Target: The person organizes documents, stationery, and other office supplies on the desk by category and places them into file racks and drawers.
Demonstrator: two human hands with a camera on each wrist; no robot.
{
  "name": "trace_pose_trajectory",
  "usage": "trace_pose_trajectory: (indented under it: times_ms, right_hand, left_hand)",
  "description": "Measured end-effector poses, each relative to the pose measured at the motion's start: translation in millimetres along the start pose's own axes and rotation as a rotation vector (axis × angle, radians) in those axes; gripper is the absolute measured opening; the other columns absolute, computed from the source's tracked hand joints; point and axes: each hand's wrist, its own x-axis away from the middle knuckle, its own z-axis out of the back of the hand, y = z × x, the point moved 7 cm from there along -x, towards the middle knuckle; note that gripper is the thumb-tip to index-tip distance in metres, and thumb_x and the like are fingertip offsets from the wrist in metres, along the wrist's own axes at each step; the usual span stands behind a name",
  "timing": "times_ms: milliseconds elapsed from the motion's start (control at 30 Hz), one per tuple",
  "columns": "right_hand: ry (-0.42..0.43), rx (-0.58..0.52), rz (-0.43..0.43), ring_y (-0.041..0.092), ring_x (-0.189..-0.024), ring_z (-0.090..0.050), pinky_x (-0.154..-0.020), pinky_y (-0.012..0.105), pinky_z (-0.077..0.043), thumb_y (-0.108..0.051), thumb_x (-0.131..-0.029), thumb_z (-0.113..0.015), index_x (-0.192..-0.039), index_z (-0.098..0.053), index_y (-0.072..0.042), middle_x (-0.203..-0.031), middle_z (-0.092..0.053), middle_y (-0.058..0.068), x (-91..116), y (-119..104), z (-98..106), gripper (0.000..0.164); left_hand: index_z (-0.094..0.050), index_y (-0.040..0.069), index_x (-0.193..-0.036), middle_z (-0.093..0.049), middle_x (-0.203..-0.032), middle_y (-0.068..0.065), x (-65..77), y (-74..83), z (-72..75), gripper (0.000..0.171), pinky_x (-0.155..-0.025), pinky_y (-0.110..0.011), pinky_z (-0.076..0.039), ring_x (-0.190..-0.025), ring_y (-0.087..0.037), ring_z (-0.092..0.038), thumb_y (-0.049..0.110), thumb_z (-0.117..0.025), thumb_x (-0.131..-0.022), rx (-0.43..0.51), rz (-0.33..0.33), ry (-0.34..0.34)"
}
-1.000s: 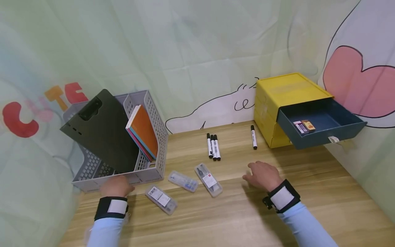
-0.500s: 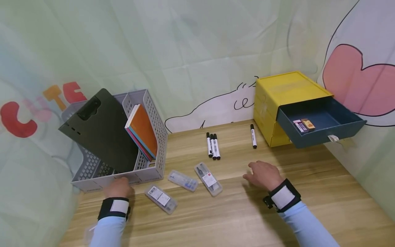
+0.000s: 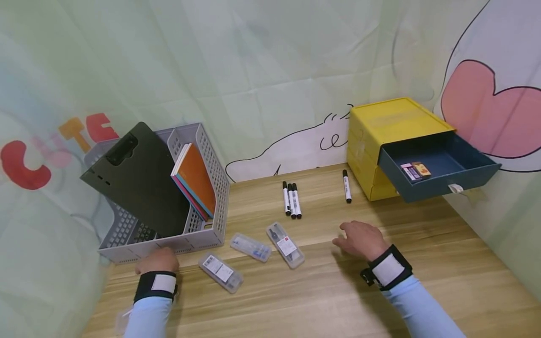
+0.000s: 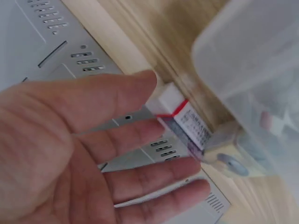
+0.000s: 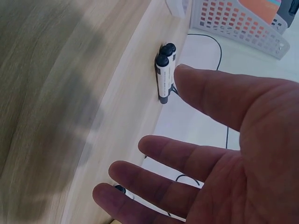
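- Behind everything hangs a pale green cloth (image 3: 270, 56) with printed drawings.
- Before the cloth is the wooden desk (image 3: 317, 300), which carries the other things.
- At the left of the desk stands a grey organiser (image 3: 194, 242) with perforated walls; a dark clipboard (image 3: 143, 183) leans inside, and beside it some notebooks (image 3: 196, 180), the front one orange.
- At the right stands a yellow drawer box (image 3: 367, 145), its upper blue drawer (image 3: 431, 190) pulled out.
- The left hand (image 3: 158, 261) is just before the front wall of the organiser. In the left wrist view its fingers are nearly straight and spread, the thumb apart from them; they are not closed around anything.
- The right hand (image 3: 361, 239) is near the yellow box, with fingers spread and slightly bent, holding nothing.
- Between the two hands lie three translucent cases (image 3: 251, 247), near each other.
- Farther back lie three markers (image 3: 291, 199) side by side, and one single marker (image 3: 347, 186) near the yellow box.
- Smallest are the erasers: two small erasers (image 3: 416, 172) lie in the blue drawer, and a white eraser (image 4: 189, 121) with printed sleeve is at the left fingertips, beside a beige block (image 4: 226, 154). Whether the fingers touch it, I cannot tell.
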Motion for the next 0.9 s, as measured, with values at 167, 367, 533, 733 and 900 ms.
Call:
trace_pose_trajectory:
  times_ms: [167, 367, 533, 733, 900]
  right_hand:
    - [-0.002, -0.005, 0.0, 0.037, -0.102, -0.064, -0.084, 0.053, -0.051, -0.032, -0.092, -0.068, -0.122, -0.063, 0.006, -0.112, -0.068, 0.021, -0.9, 1.1, -0.7, 0.048]
    - [0.001, -0.002, 0.001, 0.038, -0.103, -0.064, -0.084, 0.053, -0.051, -0.032, -0.092, -0.068, -0.122, -0.063, 0.005, -0.113, -0.068, 0.021, -0.8, 1.7, -1.8, 0.048]
    - [-0.016, -0.012, -0.003, 0.038, -0.105, -0.063, -0.085, 0.054, -0.05, -0.033, -0.092, -0.068, -0.123, -0.063, 0.005, -0.115, -0.067, 0.021, -1.6, 1.9, -4.0, 0.049]
    - [-0.018, -0.019, -0.009, 0.037, -0.103, -0.064, -0.083, 0.053, -0.051, -0.033, -0.092, -0.068, -0.123, -0.063, 0.005, -0.113, -0.068, 0.021, -2.3, 2.5, -2.9, 0.049]
    - [-0.02, -0.016, -0.003, 0.037, -0.102, -0.064, -0.083, 0.053, -0.051, -0.033, -0.092, -0.068, -0.122, -0.063, 0.005, -0.113, -0.068, 0.021, -0.9, 1.4, -3.7, 0.049]
  left_hand:
    - [-0.059, -0.017, -0.11, -0.055, -0.118, -0.042, -3.6, -6.9, -4.7, 0.037, -0.09, -0.071, -0.041, -0.103, -0.058, -0.055, 0.014, -0.057, -0.09, -0.025, 0.061, 0.009]
    - [-0.062, -0.015, -0.105, -0.061, -0.109, -0.037, -3.5, -6.4, -5.9, 0.029, -0.082, -0.065, -0.045, -0.094, -0.047, -0.06, 0.009, -0.052, -0.092, -0.013, 0.023, 0.046]
    - [-0.064, -0.013, -0.102, -0.064, -0.103, -0.034, -3.3, -2.3, -4.8, 0.027, -0.077, -0.061, -0.045, -0.089, -0.044, -0.061, 0.007, -0.05, -0.093, -0.011, -0.014, 0.046]
    - [-0.067, -0.01, -0.097, -0.065, -0.099, -0.032, -1.2, 2.5, -0.7, 0.025, -0.069, -0.055, -0.044, -0.084, -0.039, -0.062, 0.011, -0.056, -0.089, -0.002, -0.069, 0.077]
    - [-0.067, -0.01, -0.097, -0.066, -0.099, -0.03, 15.4, 22.4, 12.1, 0.028, -0.073, -0.059, -0.047, -0.085, -0.038, -0.063, 0.015, -0.063, -0.086, -0.028, -0.146, 0.09]
